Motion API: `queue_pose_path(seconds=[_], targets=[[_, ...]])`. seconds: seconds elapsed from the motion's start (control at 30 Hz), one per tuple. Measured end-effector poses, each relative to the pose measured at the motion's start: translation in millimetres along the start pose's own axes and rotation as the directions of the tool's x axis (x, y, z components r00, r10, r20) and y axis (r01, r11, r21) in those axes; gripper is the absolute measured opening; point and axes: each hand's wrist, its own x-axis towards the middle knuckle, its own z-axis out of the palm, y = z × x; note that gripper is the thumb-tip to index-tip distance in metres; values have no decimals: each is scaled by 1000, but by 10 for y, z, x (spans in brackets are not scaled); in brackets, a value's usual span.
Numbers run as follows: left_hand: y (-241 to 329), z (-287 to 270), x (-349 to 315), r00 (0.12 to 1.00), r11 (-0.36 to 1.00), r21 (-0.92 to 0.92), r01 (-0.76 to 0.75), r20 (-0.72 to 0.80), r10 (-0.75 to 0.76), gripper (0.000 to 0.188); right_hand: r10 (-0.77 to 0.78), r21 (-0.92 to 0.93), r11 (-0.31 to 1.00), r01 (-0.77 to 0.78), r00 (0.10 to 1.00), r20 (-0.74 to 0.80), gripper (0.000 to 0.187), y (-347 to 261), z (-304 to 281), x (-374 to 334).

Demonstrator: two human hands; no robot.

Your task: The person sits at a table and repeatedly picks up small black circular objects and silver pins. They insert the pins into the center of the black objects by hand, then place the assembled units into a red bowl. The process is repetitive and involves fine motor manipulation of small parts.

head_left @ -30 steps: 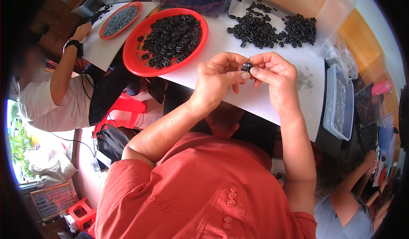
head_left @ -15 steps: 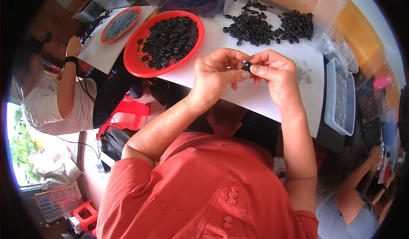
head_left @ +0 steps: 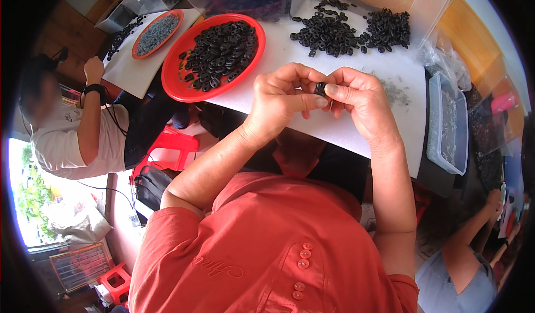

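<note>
My left hand [head_left: 281, 94] and my right hand [head_left: 361, 100] meet over the front part of the white tabletop. Between their thumbs and fingertips they pinch a small black plastic part [head_left: 320, 88]. Fingers cover most of it, so its full shape is hidden. Left of my hands lies a red round plate [head_left: 174, 74] heaped with flat black oval pieces [head_left: 223, 54] that have holes in them. Beyond my fingers, small black parts form one loose pile [head_left: 326, 33] and a second pile [head_left: 388, 28] to its right. Tiny clear pieces [head_left: 394, 93] are scattered beside my right hand.
A clear plastic box [head_left: 450, 167] with small clear pieces stands at the right edge. Large transparent bins [head_left: 245, 1] line the back. At the left, a co-worker [head_left: 78, 140] sits by a red dish of grey bits [head_left: 159, 34]. Another person [head_left: 460, 263] is at lower right.
The black part has turned slightly between my fingertips. My hands keep nearly the same place and grip. At the left, the co-worker's raised hand has shifted a little.
</note>
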Motion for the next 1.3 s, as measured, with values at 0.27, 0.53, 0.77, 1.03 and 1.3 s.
queue_pose_path(seconds=[0.27,0.53,0.77,1.03,1.3], targets=[[-13,0,-17,1000,998,-52,20,9,-20,28,2,-45,999,0,999,46,20,20,-23,-10],[31,66,-91,996,996,8,-88,-5,88,23,33,113,993,-43,995,93,23,-4,38,-67],[155,92,-179,1000,993,-116,-8,-10,6,18,84,380,915,-133,986,142,20,-13,164,-128],[260,-129,-240,996,995,-78,68,-56,-73,18,174,423,883,-204,979,108,16,16,422,-176],[997,-1122,402,972,614,774,-157,9,237,26,-268,-273,943,192,922,-278,8,51,-127,-504]])
